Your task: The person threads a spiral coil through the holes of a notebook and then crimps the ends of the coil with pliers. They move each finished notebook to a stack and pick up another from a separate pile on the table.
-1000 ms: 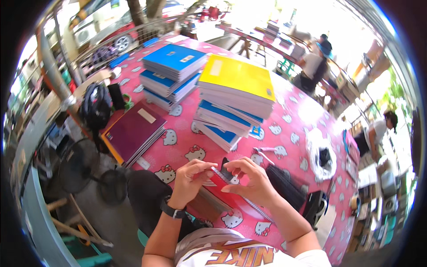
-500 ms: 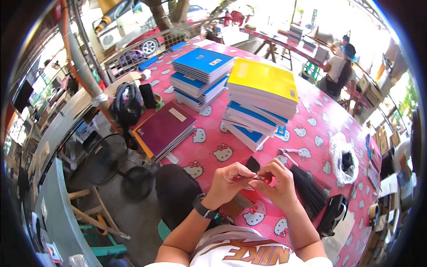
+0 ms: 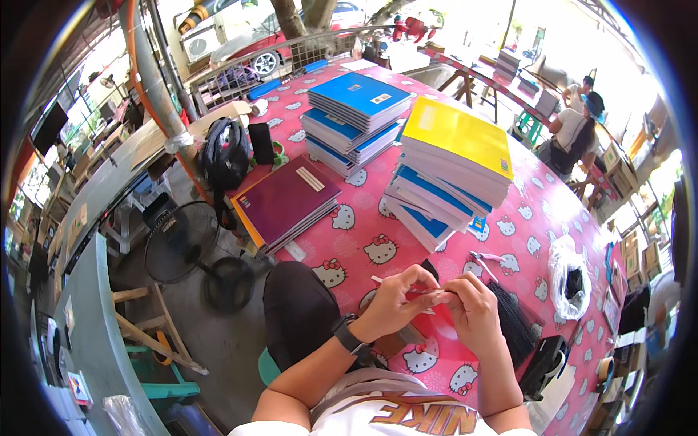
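A thin pale strip [image 3: 430, 292] — narrow, flat and stiff-looking — is pinched between the fingertips of the left hand [image 3: 396, 301] and the right hand [image 3: 474, 314], lying roughly level across the small gap between them. Just under both hands sits a red sheet [image 3: 443, 330] — flat, glossy, partly covered by the right palm and reaching toward the person's body. Whether the strip touches the sheet cannot be told; what it is made of is too small to make out.

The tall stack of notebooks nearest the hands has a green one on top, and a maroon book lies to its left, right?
Not quite: in the head view the top notebook of that tall stack is yellow, not green. The maroon book does lie to its left.
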